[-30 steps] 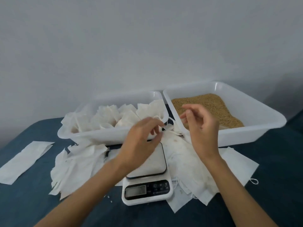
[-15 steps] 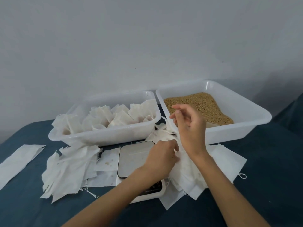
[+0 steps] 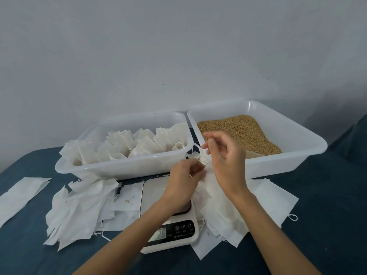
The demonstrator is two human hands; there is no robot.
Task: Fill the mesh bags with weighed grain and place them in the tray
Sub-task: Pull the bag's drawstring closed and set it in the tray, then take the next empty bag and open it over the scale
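Observation:
A white mesh bag lies on the pile just right of the scale. My left hand pinches the bag's top edge with curled fingers. My right hand hovers over the same spot and pinches the bag's drawstring, which runs up from the bag. The left white tray holds several filled bags. The right white tray holds brown grain.
Several empty white bags lie in a heap left of the scale and in another pile to its right. One flat bag lies far left on the dark blue cloth. A grey wall stands behind the trays.
My left hand came back from the left tray, down to the bag beside the scale, and took hold of its top. My right hand stayed above the bag.

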